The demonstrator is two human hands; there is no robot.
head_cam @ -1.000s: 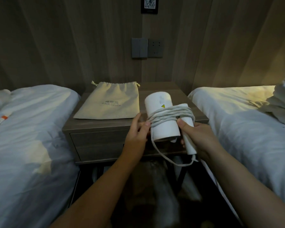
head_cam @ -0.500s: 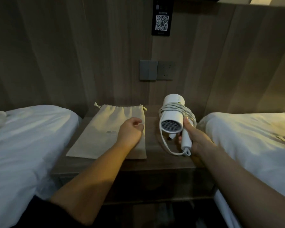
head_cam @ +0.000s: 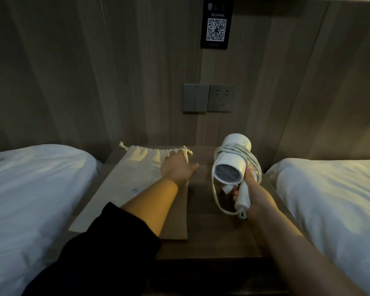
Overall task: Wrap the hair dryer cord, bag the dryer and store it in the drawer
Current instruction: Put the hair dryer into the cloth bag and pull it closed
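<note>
Hands work apart. The left hand (head_cam: 177, 168) lies palm down at the centre of the frame, on the upper end of the drawstring bag (head_cam: 135, 189), with its fingers stretched toward the gathered mouth and its thumb splayed to the right. The right hand (head_cam: 253, 194), right of centre, is curled round the handle of the hair dryer (head_cam: 230, 167) and holds it off the counter (head_cam: 218, 238).

A wood-panelled wall (head_cam: 94, 71) fills the upper half of the frame. Below it, a white bed (head_cam: 30, 189) sits at the left edge and another bed (head_cam: 329, 199) at the right edge, with the dark wooden counter between them. A black sleeve (head_cam: 98, 248) covers the left forearm at lower left.

The pale cloth bag lies flat on the left part of the counter, its knotted drawstring ends toward the wall. The white dryer hangs just right of the bag, with its mesh end facing the camera. Its cord (head_cam: 236, 149) is wound several times round the barrel, and one loose loop hangs down beside the handle.

On the wall above the counter are a grey switch plate (head_cam: 195, 98) and a socket (head_cam: 221, 98), side by side. Higher up, at top centre, is a black QR-code card (head_cam: 216, 28).
</note>
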